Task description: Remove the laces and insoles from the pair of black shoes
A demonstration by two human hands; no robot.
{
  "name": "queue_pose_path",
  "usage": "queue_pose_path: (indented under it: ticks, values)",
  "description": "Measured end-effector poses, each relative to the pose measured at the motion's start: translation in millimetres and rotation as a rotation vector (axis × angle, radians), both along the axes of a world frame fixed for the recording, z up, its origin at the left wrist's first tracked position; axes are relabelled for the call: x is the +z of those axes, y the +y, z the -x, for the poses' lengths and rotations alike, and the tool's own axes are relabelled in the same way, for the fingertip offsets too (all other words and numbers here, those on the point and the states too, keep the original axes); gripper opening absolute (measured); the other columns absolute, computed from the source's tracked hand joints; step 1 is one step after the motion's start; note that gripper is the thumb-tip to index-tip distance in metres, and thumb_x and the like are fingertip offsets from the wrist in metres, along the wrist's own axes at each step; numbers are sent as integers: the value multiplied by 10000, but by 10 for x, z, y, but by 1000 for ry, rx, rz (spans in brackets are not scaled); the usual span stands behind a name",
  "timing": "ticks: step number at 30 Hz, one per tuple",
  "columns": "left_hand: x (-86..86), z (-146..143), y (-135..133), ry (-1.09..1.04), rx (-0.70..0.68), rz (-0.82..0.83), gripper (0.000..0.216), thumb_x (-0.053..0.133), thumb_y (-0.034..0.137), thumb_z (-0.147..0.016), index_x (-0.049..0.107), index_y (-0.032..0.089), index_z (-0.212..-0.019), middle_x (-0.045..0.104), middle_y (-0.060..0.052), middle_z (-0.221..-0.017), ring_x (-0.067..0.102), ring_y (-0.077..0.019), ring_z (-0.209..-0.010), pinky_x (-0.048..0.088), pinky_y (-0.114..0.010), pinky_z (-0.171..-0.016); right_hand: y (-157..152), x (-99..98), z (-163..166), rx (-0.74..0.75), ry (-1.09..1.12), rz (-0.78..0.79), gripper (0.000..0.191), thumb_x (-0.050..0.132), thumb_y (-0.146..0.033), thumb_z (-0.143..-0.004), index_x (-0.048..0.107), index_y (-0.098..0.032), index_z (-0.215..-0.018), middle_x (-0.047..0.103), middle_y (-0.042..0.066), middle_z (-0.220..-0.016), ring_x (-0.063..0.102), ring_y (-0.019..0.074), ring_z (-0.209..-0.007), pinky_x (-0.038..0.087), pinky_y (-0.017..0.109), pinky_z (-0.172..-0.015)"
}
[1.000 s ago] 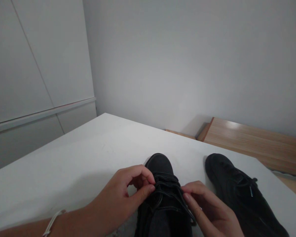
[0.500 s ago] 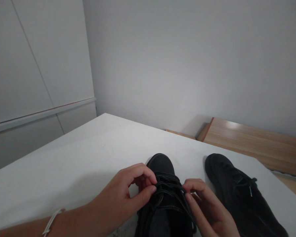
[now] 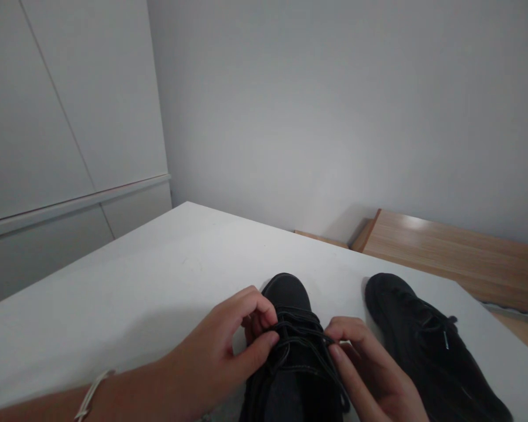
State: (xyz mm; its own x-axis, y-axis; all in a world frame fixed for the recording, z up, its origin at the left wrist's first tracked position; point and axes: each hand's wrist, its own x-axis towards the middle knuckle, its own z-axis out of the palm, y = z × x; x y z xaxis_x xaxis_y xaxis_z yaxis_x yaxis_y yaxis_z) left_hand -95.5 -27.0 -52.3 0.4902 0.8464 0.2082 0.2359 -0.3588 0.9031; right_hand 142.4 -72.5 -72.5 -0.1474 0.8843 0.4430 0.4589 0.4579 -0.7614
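Black and matte, the near shoe (image 3: 293, 346) sat toe-away on the white table (image 3: 149, 275), so its laces (image 3: 301, 331) faced the person. The left hand (image 3: 229, 351) pinched a lace between thumb and curled fingers; the right hand (image 3: 369, 369) gripped the opposite strand likewise, drawing the thin cords taut across the tongue. The second shoe (image 3: 426, 346), rounded and soft-looking, lay just beside, its laces already knotted.
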Motion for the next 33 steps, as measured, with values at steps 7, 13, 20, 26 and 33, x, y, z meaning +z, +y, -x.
queue_pose_path:
  ticks: [7, 13, 20, 26, 33]
  values:
    - [9, 14, 17, -22, 54, 16, 70, 519, 238, -875, 530, 209, -812, 548, 11, -803, 518, -154, -758, 408, -264, -638, -15, -31, -8, -47, 37, -67, 165, 564, -183, -967, 610, -323, -1041, 643, -1, -1013, 632, 152, -986, 536, 174, -856]
    - [42, 6, 10, -25, 1, 67, 110, 536, 287, -880, 557, 200, -817, 549, 12, -787, 514, -156, -746, 415, -276, -673, -5, 11, -31, -16, 39, -14, 102, 594, -230, -954, 660, -287, -1007, 672, 28, -1012, 663, 186, -985, 568, 208, -836]
    - [51, 20, -8, -53, 57, 30, 113, 533, 274, -892, 557, 199, -811, 552, 7, -801, 520, -162, -788, 411, -277, -722, -10, 54, -34, -136, 123, -31, 80, 670, -312, -911, 719, -259, -946, 700, 66, -1037, 679, 233, -1006, 582, 268, -868]
    - [54, 29, -8, -74, 100, 57, 182, 529, 335, -921, 560, 204, -800, 537, 10, -775, 515, -164, -771, 402, -272, -701, 6, 29, -64, -135, 160, -1, 87, 682, -324, -905, 726, -256, -937, 715, 60, -1009, 695, 232, -969, 585, 282, -878]
    - [57, 26, 17, -22, 18, 181, 308, 507, 486, -939, 570, 193, -868, 541, -1, -803, 514, -176, -789, 410, -289, -713, 20, 18, -50, -19, 68, 148, 106, 591, -321, -969, 659, -281, -1039, 695, 23, -992, 678, 180, -939, 554, 219, -846]
